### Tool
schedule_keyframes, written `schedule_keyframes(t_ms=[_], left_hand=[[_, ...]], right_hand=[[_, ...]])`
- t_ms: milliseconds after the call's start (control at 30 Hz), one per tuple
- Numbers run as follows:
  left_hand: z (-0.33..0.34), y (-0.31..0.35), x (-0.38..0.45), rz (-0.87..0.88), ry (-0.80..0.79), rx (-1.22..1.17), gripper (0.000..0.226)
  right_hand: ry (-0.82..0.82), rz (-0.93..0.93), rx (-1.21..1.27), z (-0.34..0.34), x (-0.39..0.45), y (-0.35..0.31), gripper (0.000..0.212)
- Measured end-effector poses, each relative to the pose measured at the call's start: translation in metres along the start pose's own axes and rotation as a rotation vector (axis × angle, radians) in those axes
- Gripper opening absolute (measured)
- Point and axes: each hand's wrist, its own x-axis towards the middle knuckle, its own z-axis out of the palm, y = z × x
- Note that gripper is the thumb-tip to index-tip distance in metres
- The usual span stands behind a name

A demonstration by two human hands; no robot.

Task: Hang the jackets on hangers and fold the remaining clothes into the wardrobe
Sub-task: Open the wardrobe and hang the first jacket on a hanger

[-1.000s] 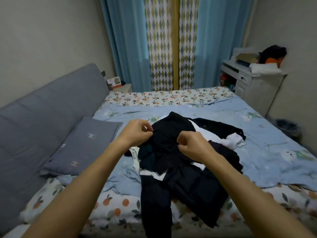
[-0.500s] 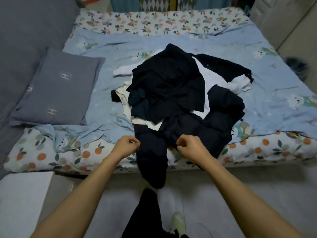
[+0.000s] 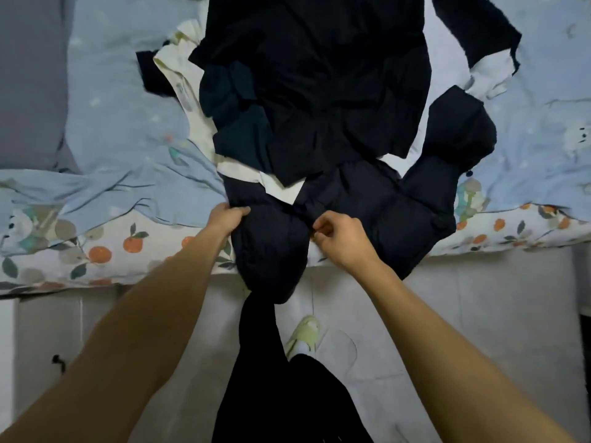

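blue quilt (image 3: pixel 128 129) | both hands — left hand (image 3: pixel 227 217), right hand (image 3: pixel 340 238) — grip puffer jacket (image 3: pixel 367 206)

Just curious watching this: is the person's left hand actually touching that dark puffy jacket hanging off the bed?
Touching. The head view shows the left hand curled over the edge of the puffy jacket, its fingers gripping the dark fabric with no gap.

Both bare forearms reach forward and slightly inward. The left hand (image 3: pixel 227 216) lies knuckles up, its fingers curled over dark cloth. The right hand (image 3: pixel 340 236) is bunched, thumb and fingertips apparently pinching the cloth.
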Motion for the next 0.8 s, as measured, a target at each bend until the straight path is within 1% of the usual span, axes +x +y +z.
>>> schedule_keyframes(t_ms=[67, 133, 167, 233, 300, 400, 500, 600, 633, 700, 733, 800], left_hand=[[0.008, 0.005, 0.010, -0.063, -0.055, -0.133, 0.056], [0.013, 0.012, 0.007, -0.068, -0.065, -0.155, 0.064], [0.014, 0.015, 0.001, -0.049, -0.053, -0.119, 0.065], [0.013, 0.022, -0.015, 0.040, -0.019, -0.065, 0.055], [0.002, 0.033, -0.033, 0.160, -0.018, -0.048, 0.040], [-0.019, 0.067, -0.070, 0.386, -0.036, 0.032, 0.028], [-0.039, 0.110, -0.107, 0.658, -0.048, 0.262, 0.018], [-0.055, 0.149, -0.144, 0.872, 0.000, 0.474, 0.004], [-0.061, 0.163, -0.156, 0.942, 0.022, 0.524, 0.009], [-0.068, 0.189, -0.184, 1.069, 0.065, 0.587, 0.022], [-0.072, 0.205, -0.199, 1.135, 0.090, 0.627, 0.025], [-0.076, 0.236, -0.228, 1.269, 0.128, 0.713, 0.026]], right_hand=[[-0.017, 0.020, -0.006, 0.004, 0.006, 0.000, 0.013], [-0.039, 0.041, -0.010, 0.007, 0.010, -0.003, 0.014], [-0.049, 0.043, -0.009, 0.007, 0.011, -0.005, 0.015], [-0.067, 0.034, -0.008, 0.006, 0.013, -0.012, 0.015], [-0.071, 0.003, -0.019, 0.003, 0.015, -0.021, 0.018], [-0.059, -0.089, -0.055, -0.007, 0.019, -0.039, 0.026], [-0.015, -0.194, -0.070, -0.020, 0.024, -0.061, 0.034], [0.059, -0.298, -0.087, -0.041, 0.026, -0.087, 0.030], [0.089, -0.335, -0.098, -0.051, 0.027, -0.099, 0.030], [0.154, -0.399, -0.113, -0.072, 0.025, -0.119, 0.039], [0.195, -0.435, -0.115, -0.084, 0.025, -0.130, 0.048], [0.293, -0.465, -0.107, -0.109, 0.027, -0.149, 0.073]])
